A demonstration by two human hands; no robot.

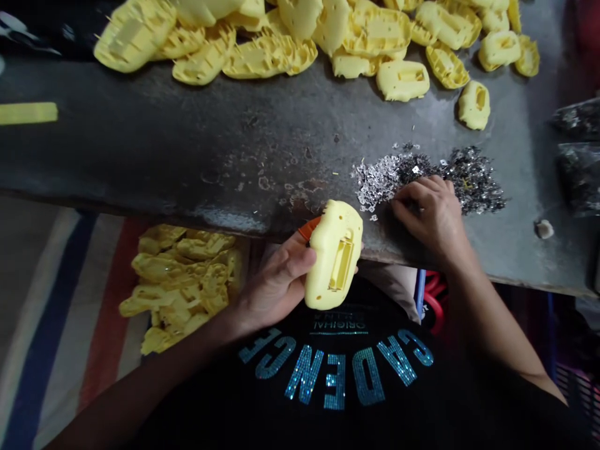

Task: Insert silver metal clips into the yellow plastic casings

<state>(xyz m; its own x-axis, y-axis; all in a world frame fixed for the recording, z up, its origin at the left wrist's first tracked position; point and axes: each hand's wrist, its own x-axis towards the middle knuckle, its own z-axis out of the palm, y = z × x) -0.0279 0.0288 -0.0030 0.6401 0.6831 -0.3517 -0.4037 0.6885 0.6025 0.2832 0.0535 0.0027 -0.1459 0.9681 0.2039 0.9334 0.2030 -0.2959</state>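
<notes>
My left hand (276,281) grips a yellow moulded plastic shell (334,255) just past the bench edge, with its rectangular recess facing up. A small orange piece (309,228) pokes out behind the shell, partly hidden. My right hand (429,215) rests with curled fingers at a heap of small silvery metal pieces (424,177) on the bench. Whether those fingertips hold a piece is hidden.
A grey, worn metal bench top (187,144) runs across the view, with several yellow shells (375,37) heaped along its far side. More shells (182,281) lie below on a striped sack (105,312). Dark bags (580,178) sit at the right.
</notes>
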